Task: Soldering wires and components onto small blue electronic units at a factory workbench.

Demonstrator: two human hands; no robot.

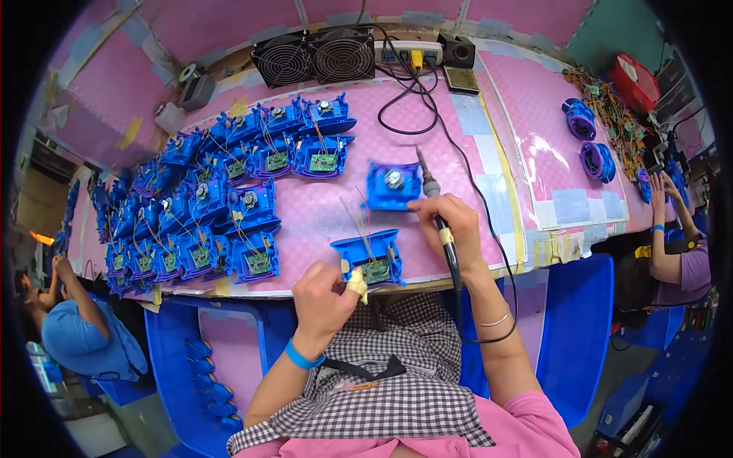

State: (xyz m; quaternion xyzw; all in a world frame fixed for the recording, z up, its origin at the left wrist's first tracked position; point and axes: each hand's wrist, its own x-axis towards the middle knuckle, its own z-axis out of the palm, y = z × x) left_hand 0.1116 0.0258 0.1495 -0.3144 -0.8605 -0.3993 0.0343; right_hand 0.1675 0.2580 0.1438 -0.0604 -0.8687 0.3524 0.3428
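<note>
My right hand (452,223) is closed around a soldering iron (449,243), its tip pointing up and away from me. The fingertips of that hand reach the edge of a blue plastic housing half (392,201) with a round silver speaker (393,179). Nearer me, my left hand (327,296) grips the left side of another blue housing half (391,250), which holds a green circuit board (374,271). Yellowish covering wraps a finger of my left hand. Thin wires (368,235) rise from the board toward the speaker half; their far ends are hard to make out.
Rows of similar blue housings (252,200) with boards and speakers fill the table's left. Two black fans (313,58), a power strip (408,53) and a solder stand (460,65) stand behind. The iron's black cord (489,206) crosses the right. Blue bins (576,336) sit below the edge; co-workers sit both sides.
</note>
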